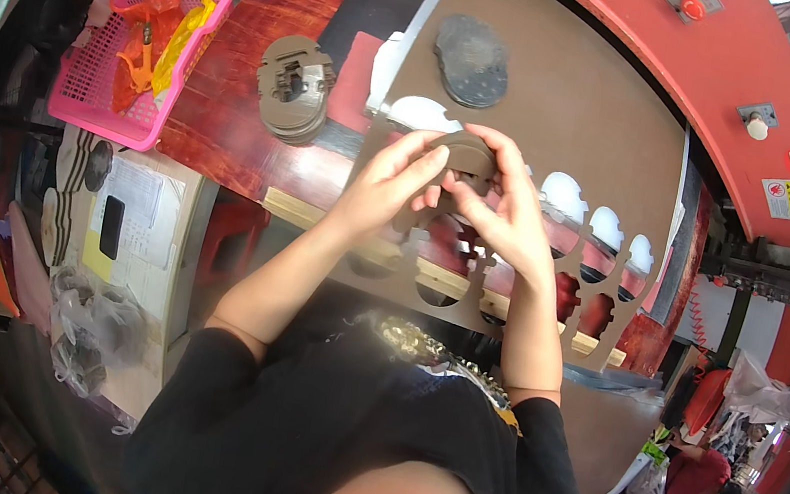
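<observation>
Both your hands grip one brown die-cut piece (463, 161), left hand (388, 185) and right hand (502, 206), fingers clenched on its edges, just above the punched-out sheet (510, 294) lying over the worktop (233, 103). Risks as I see them: thin board likely creases or tears if you twist it, and the sheet's narrow webs may snag it. Finished stack (293, 86) sits near the edge.
</observation>
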